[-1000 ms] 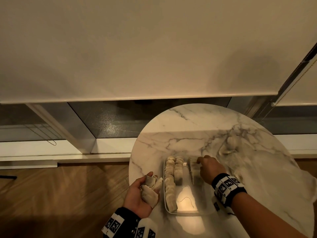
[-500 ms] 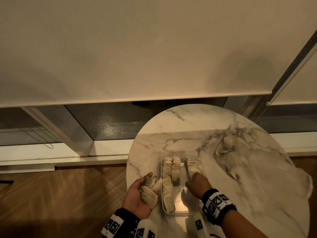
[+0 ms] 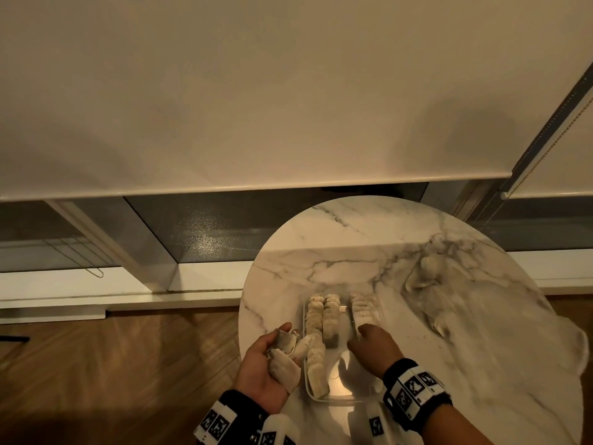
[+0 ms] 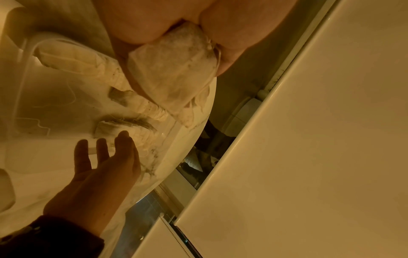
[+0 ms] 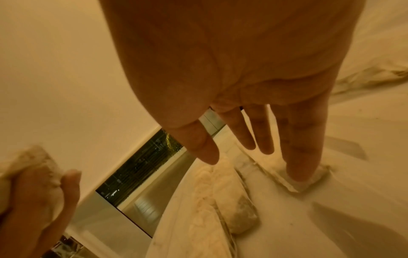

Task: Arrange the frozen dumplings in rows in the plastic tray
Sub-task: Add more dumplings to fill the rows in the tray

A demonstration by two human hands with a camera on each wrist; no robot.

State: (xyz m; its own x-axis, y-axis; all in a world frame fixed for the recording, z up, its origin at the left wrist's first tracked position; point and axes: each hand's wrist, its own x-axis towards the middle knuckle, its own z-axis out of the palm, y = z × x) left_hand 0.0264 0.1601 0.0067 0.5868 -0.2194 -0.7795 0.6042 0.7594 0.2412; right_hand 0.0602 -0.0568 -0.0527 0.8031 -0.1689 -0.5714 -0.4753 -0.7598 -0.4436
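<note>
A clear plastic tray [image 3: 345, 396] sits on the round marble table [image 3: 353, 239], near its front left. Three rows of pale frozen dumplings [image 3: 315, 342] lie in it: a long left row, a shorter middle row [image 3: 331, 319] and a right row [image 3: 364, 308]. My left hand [image 3: 272, 364] hovers left of the tray, palm up, fingers curled round several dumplings [image 4: 174, 69]. My right hand [image 3: 372, 346] is over the tray with straight fingers [image 5: 302, 148], one fingertip touching the near end of the right row. It holds nothing.
A crumpled clear plastic bag [image 3: 481, 316] with a few loose dumplings lies on the right half of the table. Wooden floor [image 3: 112, 364] lies left of the table; a window sill and a lowered roller blind [image 3: 256, 91] stand behind.
My right hand has drawn back from the far end of the right row toward me and now rests at its near end. The left hand keeps its dumplings, barely moved.
</note>
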